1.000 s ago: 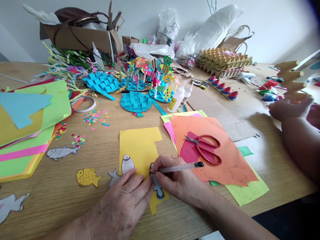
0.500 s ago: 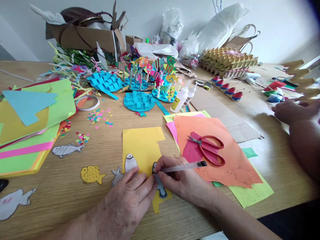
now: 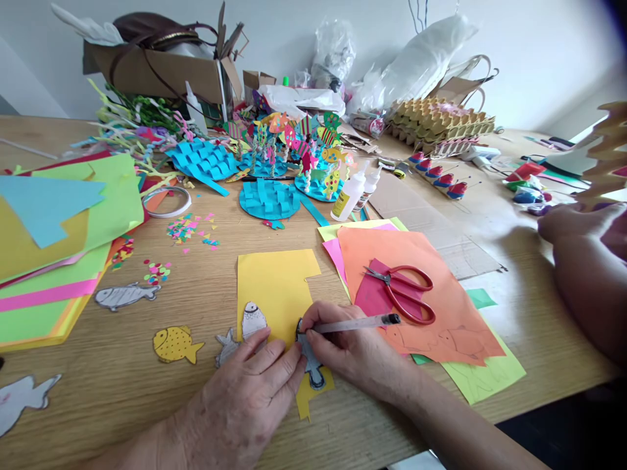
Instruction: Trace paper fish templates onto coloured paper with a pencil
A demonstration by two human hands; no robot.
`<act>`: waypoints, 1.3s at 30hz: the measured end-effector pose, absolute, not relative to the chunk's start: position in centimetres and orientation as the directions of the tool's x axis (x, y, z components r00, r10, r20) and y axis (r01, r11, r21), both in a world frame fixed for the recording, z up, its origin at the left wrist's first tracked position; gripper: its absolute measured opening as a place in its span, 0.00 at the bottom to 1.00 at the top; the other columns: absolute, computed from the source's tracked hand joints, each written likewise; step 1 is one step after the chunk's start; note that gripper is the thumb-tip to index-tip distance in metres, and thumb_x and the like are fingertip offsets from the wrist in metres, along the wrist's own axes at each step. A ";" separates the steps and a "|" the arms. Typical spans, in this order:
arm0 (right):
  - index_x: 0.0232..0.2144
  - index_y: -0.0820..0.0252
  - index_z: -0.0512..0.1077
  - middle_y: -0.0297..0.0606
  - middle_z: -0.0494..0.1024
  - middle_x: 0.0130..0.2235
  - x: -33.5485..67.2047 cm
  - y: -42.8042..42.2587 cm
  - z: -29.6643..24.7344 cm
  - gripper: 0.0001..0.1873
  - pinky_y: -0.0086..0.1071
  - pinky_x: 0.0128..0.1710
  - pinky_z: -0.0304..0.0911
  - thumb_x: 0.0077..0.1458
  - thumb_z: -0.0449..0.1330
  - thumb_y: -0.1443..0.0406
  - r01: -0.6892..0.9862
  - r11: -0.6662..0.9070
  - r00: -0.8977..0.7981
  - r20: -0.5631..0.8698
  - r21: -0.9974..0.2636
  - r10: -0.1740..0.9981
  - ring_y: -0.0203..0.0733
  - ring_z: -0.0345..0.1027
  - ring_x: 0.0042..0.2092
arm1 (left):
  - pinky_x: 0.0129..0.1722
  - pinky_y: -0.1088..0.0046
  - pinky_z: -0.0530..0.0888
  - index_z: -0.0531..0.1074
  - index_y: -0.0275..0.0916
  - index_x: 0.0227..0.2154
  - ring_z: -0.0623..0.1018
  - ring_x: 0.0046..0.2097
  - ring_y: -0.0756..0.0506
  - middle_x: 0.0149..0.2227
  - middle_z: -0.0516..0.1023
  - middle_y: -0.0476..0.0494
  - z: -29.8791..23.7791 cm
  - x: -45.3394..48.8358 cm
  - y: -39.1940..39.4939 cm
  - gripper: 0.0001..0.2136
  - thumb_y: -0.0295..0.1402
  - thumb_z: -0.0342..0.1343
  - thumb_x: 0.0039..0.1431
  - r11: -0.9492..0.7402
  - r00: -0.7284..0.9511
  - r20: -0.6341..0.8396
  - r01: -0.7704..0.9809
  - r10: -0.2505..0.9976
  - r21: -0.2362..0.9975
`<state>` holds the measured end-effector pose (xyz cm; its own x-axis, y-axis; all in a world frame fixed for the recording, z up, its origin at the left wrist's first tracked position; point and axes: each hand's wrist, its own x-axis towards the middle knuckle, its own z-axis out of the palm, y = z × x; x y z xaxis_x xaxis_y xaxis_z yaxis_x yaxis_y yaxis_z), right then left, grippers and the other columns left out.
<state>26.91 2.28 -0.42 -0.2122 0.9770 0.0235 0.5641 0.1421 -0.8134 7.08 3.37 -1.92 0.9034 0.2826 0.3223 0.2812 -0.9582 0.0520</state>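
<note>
"So, going left to right, what's standing at the back?"

"One cardboard box [image 3: 191,78] is sitting near the back-left corner of the worktop [image 3: 108,378], holding one brown bag [image 3: 157,31]. Two glue bottles [image 3: 347,199] are standing nearer the middle."

"And the loose paper fish [image 3: 176,344]?"

"Six are lying towards the front edge: four left of the yellow sheet [image 3: 274,281], two on it. The left hand [image 3: 259,385] is pressing there, fingers nearly together. The right hand [image 3: 350,352] is clamping one pen [image 3: 365,322] between thumb and fingers, above the rightmost fish."

"Further right?"

"One pair of scissors [image 3: 388,279] is resting on orange paper [image 3: 392,251]. By the right edge, a co-worker's hand [image 3: 571,225] is showing beside an egg tray [image 3: 612,156]; I'm not managing to tell its grip."
</note>
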 end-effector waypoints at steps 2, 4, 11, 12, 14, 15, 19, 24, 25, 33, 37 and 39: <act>0.28 0.59 0.67 0.29 0.69 0.22 26.8 2.4 -0.4 0.06 0.23 0.22 0.55 0.48 0.52 0.72 0.563 0.143 -0.203 0.031 -0.814 0.979 0.31 0.60 0.23 | 0.52 0.62 0.62 0.68 0.30 0.50 0.69 0.48 0.43 0.48 0.74 0.41 -1.8 7.0 3.4 0.20 0.25 0.32 0.67 -0.959 0.906 0.315 0.277 0.281 0.058; 0.27 0.59 0.66 0.29 0.68 0.22 26.8 2.5 -0.4 0.06 0.23 0.22 0.55 0.48 0.52 0.72 0.562 0.142 -0.197 0.035 -0.815 0.980 0.31 0.59 0.23 | 0.53 0.62 0.61 0.69 0.31 0.50 0.69 0.48 0.43 0.48 0.74 0.42 -1.8 7.0 3.3 0.21 0.26 0.31 0.68 -0.956 0.903 0.317 0.286 0.291 0.063; 0.27 0.59 0.66 0.28 0.67 0.21 26.8 2.5 -0.5 0.06 0.22 0.22 0.54 0.47 0.52 0.73 0.563 0.150 -0.160 0.071 -0.812 0.985 0.30 0.59 0.22 | 0.53 0.62 0.61 0.70 0.32 0.48 0.68 0.48 0.43 0.47 0.74 0.42 -2.6 7.2 3.3 0.21 0.23 0.32 0.66 -0.957 0.886 0.370 0.286 0.281 0.041; 0.27 0.59 0.66 0.28 0.67 0.22 26.9 2.5 -0.5 0.06 0.22 0.22 0.54 0.48 0.52 0.73 0.558 0.150 -0.157 0.074 -0.816 0.985 0.30 0.59 0.23 | 0.53 0.62 0.61 0.70 0.32 0.48 0.68 0.48 0.43 0.47 0.74 0.42 -2.7 7.2 3.3 0.20 0.22 0.32 0.65 -0.957 0.885 0.372 0.288 0.281 0.037; 0.27 0.59 0.66 0.28 0.68 0.22 26.9 2.5 -0.5 0.06 0.22 0.22 0.55 0.48 0.52 0.73 0.548 0.148 -0.148 0.079 -0.823 0.986 0.30 0.60 0.23 | 0.53 0.62 0.61 0.69 0.32 0.48 0.69 0.48 0.43 0.47 0.74 0.42 -2.8 7.1 3.2 0.20 0.22 0.33 0.65 -0.955 0.883 0.374 0.296 0.285 0.027; 0.27 0.59 0.66 0.28 0.68 0.22 26.9 2.6 -0.5 0.06 0.22 0.22 0.55 0.48 0.52 0.73 0.544 0.148 -0.144 0.082 -0.826 0.986 0.30 0.60 0.23 | 0.53 0.62 0.62 0.70 0.32 0.48 0.69 0.47 0.43 0.47 0.74 0.42 -2.7 7.1 3.2 0.20 0.21 0.34 0.64 -0.954 0.880 0.381 0.300 0.285 0.021; 0.26 0.60 0.66 0.28 0.68 0.22 27.0 2.6 -0.5 0.07 0.22 0.21 0.55 0.48 0.51 0.74 0.532 0.137 -0.133 0.078 -0.836 0.988 0.30 0.59 0.23 | 0.54 0.64 0.63 0.71 0.33 0.46 0.69 0.49 0.44 0.47 0.75 0.43 -2.2 7.1 3.5 0.20 0.20 0.35 0.63 -0.957 0.874 0.408 0.291 0.264 -0.005; 0.26 0.60 0.66 0.27 0.66 0.20 26.9 2.7 -0.4 0.06 0.22 0.21 0.53 0.47 0.52 0.74 0.534 0.111 -0.116 0.058 -0.838 0.992 0.30 0.57 0.22 | 0.53 0.71 0.67 0.71 0.31 0.45 0.69 0.53 0.45 0.47 0.74 0.40 -1.5 7.6 4.3 0.19 0.18 0.36 0.60 -0.972 0.880 0.422 0.234 0.219 0.017; 0.26 0.60 0.66 0.27 0.66 0.20 26.9 2.8 -0.4 0.06 0.22 0.21 0.53 0.47 0.52 0.74 0.532 0.101 -0.114 0.047 -0.841 0.992 0.30 0.57 0.22 | 0.54 0.71 0.67 0.71 0.30 0.45 0.69 0.53 0.45 0.46 0.74 0.40 -1.5 7.7 4.3 0.19 0.18 0.37 0.59 -0.974 0.877 0.427 0.226 0.218 0.034; 0.26 0.59 0.66 0.28 0.67 0.22 27.0 2.9 -0.3 0.06 0.23 0.22 0.55 0.47 0.52 0.73 0.522 0.073 -0.100 0.024 -0.850 0.995 0.31 0.59 0.23 | 0.57 0.63 0.65 0.71 0.32 0.40 0.71 0.51 0.43 0.42 0.74 0.39 -1.7 7.8 4.4 0.15 0.17 0.41 0.56 -0.973 0.913 0.343 0.178 0.219 0.147; 0.26 0.59 0.66 0.28 0.67 0.22 26.9 2.9 -0.2 0.06 0.23 0.22 0.55 0.47 0.52 0.73 0.538 0.068 -0.093 0.021 -0.840 0.995 0.31 0.59 0.23 | 0.58 0.62 0.65 0.71 0.32 0.38 0.71 0.51 0.42 0.41 0.74 0.40 -1.9 8.0 4.5 0.15 0.17 0.41 0.56 -0.974 0.906 0.364 0.172 0.215 0.148; 0.26 0.59 0.66 0.28 0.67 0.22 26.9 2.9 -0.2 0.06 0.23 0.22 0.55 0.47 0.52 0.73 0.539 0.066 -0.088 0.022 -0.840 0.996 0.31 0.59 0.23 | 0.57 0.63 0.65 0.71 0.32 0.38 0.70 0.52 0.42 0.41 0.74 0.40 -2.1 8.1 4.5 0.15 0.17 0.41 0.56 -0.972 0.901 0.371 0.177 0.223 0.153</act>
